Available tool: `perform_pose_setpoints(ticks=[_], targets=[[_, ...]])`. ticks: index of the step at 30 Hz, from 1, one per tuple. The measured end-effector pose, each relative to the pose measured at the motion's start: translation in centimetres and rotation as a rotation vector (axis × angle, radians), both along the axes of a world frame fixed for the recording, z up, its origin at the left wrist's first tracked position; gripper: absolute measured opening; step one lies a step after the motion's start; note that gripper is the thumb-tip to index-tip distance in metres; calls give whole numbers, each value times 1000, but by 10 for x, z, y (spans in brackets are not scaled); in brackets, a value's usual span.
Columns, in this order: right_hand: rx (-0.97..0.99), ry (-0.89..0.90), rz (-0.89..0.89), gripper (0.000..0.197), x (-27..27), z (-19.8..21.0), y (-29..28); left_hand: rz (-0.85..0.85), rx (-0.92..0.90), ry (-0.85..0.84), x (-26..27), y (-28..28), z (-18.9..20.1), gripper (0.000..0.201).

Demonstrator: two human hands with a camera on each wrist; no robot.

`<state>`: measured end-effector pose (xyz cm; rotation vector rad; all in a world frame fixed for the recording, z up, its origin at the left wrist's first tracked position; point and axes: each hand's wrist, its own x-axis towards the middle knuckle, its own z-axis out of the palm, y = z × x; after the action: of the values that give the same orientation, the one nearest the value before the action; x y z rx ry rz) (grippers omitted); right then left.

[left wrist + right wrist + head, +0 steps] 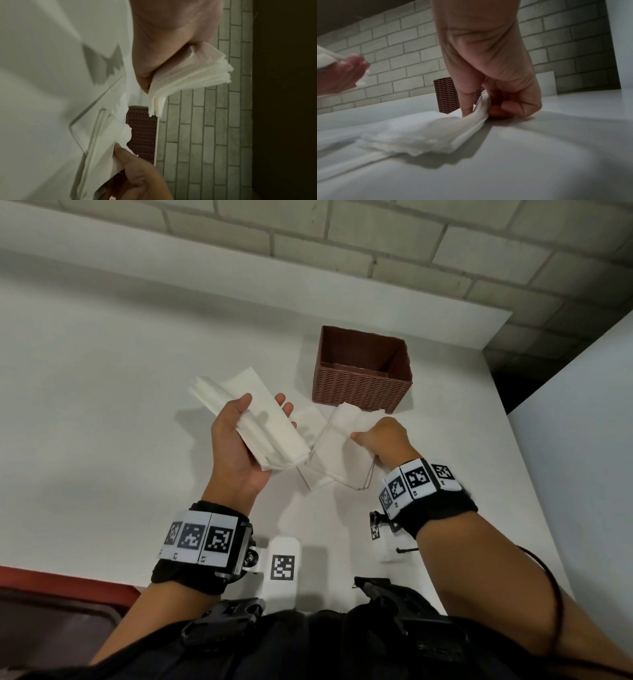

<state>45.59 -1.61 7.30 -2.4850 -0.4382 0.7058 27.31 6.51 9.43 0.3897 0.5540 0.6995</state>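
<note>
My left hand point(239, 440) holds a thick stack of white napkins point(253, 419) above the table, thumb on top and fingers under it; the stack's layered edges point(192, 78) show in the left wrist view. To its right, my right hand point(380, 440) pinches the far edge of a smaller pile of napkins point(342, 453) lying on the white table point(102, 405). In the right wrist view the thumb and fingers point(469, 108) pinch the lifted edge of that pile point(423, 135). A brown woven basket point(363, 368) stands empty just behind both hands.
A grey brick wall point(376, 251) runs behind the table. The table's right edge point(496, 405) lies past the basket, with a white panel point(582, 440) beyond. One more napkin point(308, 422) lies flat between the piles. A red-framed surface point(61, 594) is at lower left.
</note>
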Motion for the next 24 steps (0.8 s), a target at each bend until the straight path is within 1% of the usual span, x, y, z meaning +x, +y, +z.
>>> perform_pose_setpoints(ticks=[2, 5, 7, 11, 12, 14, 15, 16, 18, 20, 21, 22, 24], targets=[[86, 45, -43, 23, 0, 0, -1, -2, 2, 0, 0, -1, 0, 23], [195, 156, -142, 35, 1, 7, -4, 2, 4, -3, -1, 0, 0, 25], [273, 238, -218, 38, 3, 11, -5, 11, 7, -2, -2, 2, 0, 24], [453, 402, -310, 30, 2, 16, -15, 22, 12, -1, -4, 3, -1, 22], [481, 409, -326, 31, 0, 16, -17, 23, 12, -1, -4, 3, -2, 22], [494, 343, -318, 39, -1, 21, -18, 28, 8, -2, -5, 4, -3, 23], [489, 290, -275, 43, -1, 27, -18, 31, 7, -4, -6, 5, -3, 23], [471, 234, -190, 44, 0, 36, -18, 36, 5, -4, -7, 6, -4, 23], [381, 133, 78, 46, 0, 59, -20, 40, 9, -6, -8, 7, -5, 24], [281, 86, 317, 45, -1, 76, -17, 38, 1, -15, -8, 6, -5, 23], [251, 84, 380, 41, -3, 78, -12, 37, -10, -24, -9, 5, -5, 23], [235, 92, 406, 36, -6, 77, -6, 38, -19, -32, -9, 5, -5, 22], [225, 123, 381, 28, -11, 61, 8, 36, -24, -50, -10, 4, -5, 23]])
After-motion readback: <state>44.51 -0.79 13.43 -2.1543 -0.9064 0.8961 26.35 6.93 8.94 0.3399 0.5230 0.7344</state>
